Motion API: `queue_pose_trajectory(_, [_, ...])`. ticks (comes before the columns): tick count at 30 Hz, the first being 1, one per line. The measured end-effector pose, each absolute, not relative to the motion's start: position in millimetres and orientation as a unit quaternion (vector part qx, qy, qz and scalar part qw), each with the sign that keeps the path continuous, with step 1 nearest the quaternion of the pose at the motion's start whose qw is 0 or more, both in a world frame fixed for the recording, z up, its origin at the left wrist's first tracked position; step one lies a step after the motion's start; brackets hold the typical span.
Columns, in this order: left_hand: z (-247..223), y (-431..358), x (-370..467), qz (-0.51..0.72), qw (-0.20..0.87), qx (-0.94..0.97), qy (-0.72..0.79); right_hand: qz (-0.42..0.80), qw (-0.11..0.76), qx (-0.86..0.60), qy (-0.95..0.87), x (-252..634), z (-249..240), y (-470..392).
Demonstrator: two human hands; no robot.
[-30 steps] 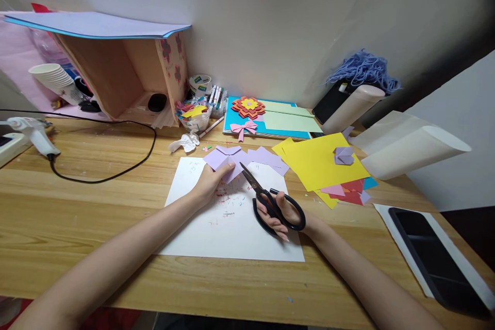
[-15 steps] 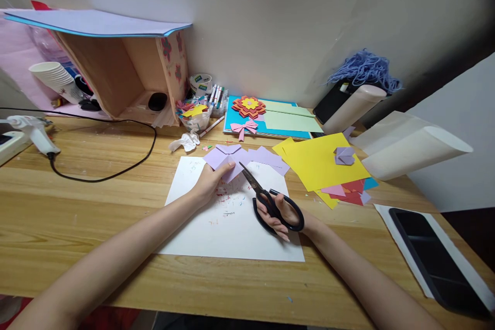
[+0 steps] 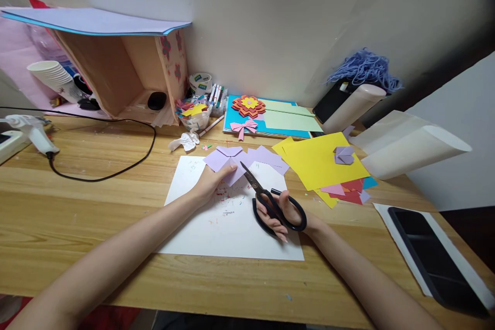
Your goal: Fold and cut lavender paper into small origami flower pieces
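Folded purple paper (image 3: 229, 162) is pinched in my left hand (image 3: 211, 183), thumb on top, over a marked white sheet (image 3: 193, 237). My right hand (image 3: 280, 211) has its fingers through the handles of black scissors (image 3: 266, 198). The scissor blades look closed, and their tip points up and left, close to the right edge of the purple paper. Another piece of purple paper (image 3: 265, 159) lies just behind, at the top edge of the white sheet.
Yellow sheets (image 3: 317, 165) with a small folded purple piece (image 3: 344, 154) and coloured scraps lie right. Behind are a layered paper flower (image 3: 248, 106), a pink bow (image 3: 243, 127) and a scrap cup (image 3: 195, 116). A glue gun (image 3: 36, 134) with its cord lies left, a black tray (image 3: 429, 258) right.
The purple paper in my left hand has turned slightly, its lower corner shifting down and right. My right hand and the scissors have barely moved.
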State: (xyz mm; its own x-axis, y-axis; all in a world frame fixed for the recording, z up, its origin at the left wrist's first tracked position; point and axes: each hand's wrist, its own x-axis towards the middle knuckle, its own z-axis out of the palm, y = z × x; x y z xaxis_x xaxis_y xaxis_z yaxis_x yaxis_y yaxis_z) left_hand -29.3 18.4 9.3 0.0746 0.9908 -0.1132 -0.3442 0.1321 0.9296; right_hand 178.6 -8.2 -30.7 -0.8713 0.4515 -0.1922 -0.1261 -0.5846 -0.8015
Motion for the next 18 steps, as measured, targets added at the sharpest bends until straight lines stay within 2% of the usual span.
queue_pose_trajectory(18, [5,18,-31,0.523,0.635,0.376,0.426,0.903,0.142,-0.139,-0.382,181,-42,-2])
